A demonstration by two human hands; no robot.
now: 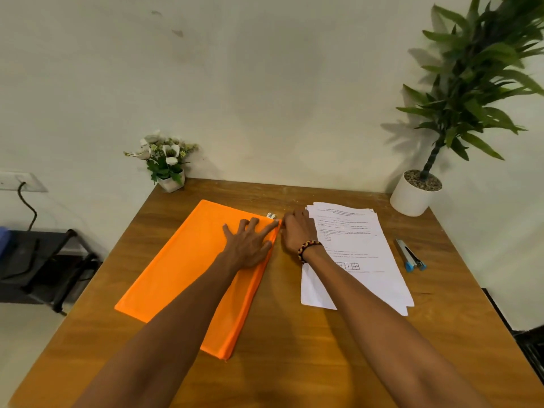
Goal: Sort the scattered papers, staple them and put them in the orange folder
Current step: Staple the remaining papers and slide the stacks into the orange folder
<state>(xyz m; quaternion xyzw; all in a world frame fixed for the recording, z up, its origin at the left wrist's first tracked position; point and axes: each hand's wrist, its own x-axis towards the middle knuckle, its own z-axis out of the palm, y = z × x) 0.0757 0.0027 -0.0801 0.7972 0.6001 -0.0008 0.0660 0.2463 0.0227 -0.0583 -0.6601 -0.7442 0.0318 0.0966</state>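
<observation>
The orange folder (188,272) lies flat and slanted on the left half of the wooden table. My left hand (250,242) presses flat on its upper right part with the fingers spread. A small silver tab (270,215) sticks out at the folder's far right corner. My right hand (295,231), with a beaded wristband, rests beside that corner with its fingers curled; what they pinch is hidden. The stack of printed white papers (362,254) lies to the right, partly under my right forearm. A silver and blue stapler (409,255) lies right of the papers.
A small white pot of white flowers (167,163) stands at the table's far left corner. A tall green plant in a white pot (415,195) stands at the far right corner. A dark rack (44,260) stands on the floor to the left.
</observation>
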